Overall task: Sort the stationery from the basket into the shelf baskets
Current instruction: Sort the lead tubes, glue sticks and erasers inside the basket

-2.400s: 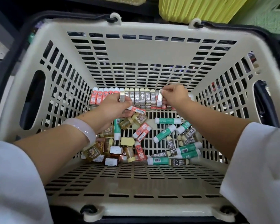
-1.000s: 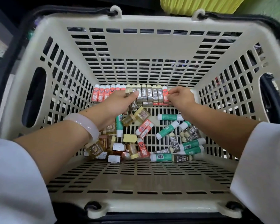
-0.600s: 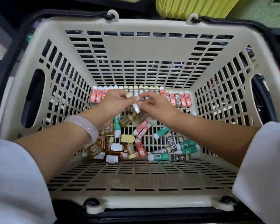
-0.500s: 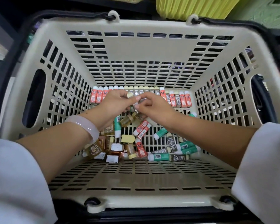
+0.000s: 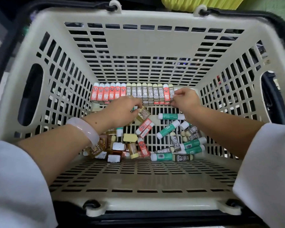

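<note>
Hands parted, right hand [image 5: 185,99] pinching boxed eraser at row's end, left hand [image 5: 122,111] curled over glossy bottle [image 5: 144,114]

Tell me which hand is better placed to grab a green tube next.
Right. The right hand is at the row's end, with the green tubes lying loose just below its wrist. The left hand is over the bottles, farther away.

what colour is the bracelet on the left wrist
Pale, milky pink bracelet, seen clearly in the head view.

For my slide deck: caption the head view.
Right hand sets a box at the row's end in the basket; left hand reaches among loose stationery.
</note>
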